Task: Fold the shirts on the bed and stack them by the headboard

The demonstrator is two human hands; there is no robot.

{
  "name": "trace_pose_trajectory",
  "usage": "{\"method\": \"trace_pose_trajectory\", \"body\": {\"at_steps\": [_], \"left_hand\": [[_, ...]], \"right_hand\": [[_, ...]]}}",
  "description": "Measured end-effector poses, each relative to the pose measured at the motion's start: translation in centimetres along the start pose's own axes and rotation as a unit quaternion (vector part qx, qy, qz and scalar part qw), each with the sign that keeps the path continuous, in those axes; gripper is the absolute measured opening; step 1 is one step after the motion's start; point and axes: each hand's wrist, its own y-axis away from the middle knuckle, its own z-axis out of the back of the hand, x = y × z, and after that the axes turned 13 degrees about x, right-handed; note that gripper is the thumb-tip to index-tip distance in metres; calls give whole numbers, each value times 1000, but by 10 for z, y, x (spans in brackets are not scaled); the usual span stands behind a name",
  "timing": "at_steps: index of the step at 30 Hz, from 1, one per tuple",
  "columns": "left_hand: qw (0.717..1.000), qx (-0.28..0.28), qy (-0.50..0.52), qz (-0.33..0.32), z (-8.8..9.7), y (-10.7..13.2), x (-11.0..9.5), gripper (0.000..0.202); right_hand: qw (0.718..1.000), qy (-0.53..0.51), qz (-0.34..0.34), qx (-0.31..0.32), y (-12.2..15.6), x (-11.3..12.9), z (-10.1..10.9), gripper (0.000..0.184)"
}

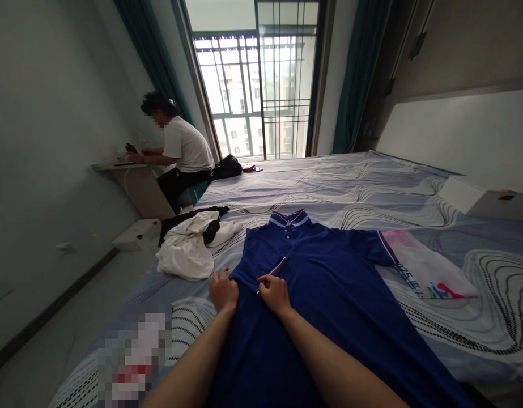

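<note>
A blue polo shirt (324, 300) lies spread on the patterned bed (320, 184), directly in front of the person. Take its middle as the centre of a dial, with the window (256, 96) at 12 o'clock: the striped collar (289, 219) points to 12, and the body runs down towards 6. The sleeve at 9 o'clock is turned inward, its striped cuff slanting over the front; the other sleeve reaches out towards 2.

The right hand (275, 293) pinches the lower end of the inturned cuff between thumb and fingers. The left hand (224, 290) is at the shirt's edge at 9 o'clock, fingers bent — whether they grip the cloth I cannot tell.

At 3 o'clock a white and pink printed item (431, 266) touches the outstretched sleeve. A crumpled white garment (191, 243) lies at 10, near the left hand. Further off at 11, a seated person in a white top (188, 144) leans over a small desk (136, 184) — a black bag (228, 166) rests on the bed just beside.
</note>
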Motion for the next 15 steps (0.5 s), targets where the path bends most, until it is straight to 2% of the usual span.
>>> {"method": "trace_pose_trajectory", "body": {"at_steps": [2, 5, 8, 11, 15], "left_hand": [[999, 48, 14, -2, 8, -10, 3, 38], [990, 132, 35, -17, 22, -37, 3, 35], [983, 174, 44, -34, 30, -75, -12, 38], [984, 171, 29, -38, 23, -109, -38, 32], [986, 164, 3, -17, -5, -142, -78, 39]], "right_hand": [[999, 31, 5, 3, 3, 1, -2, 25], [996, 82, 22, 14, 8, 4, -4, 25], [993, 110, 36, 29, 12, 6, -4, 25], [992, 110, 51, 36, 14, 7, -3, 26], [991, 110, 71, 38, 15, 5, -4, 26]]}}
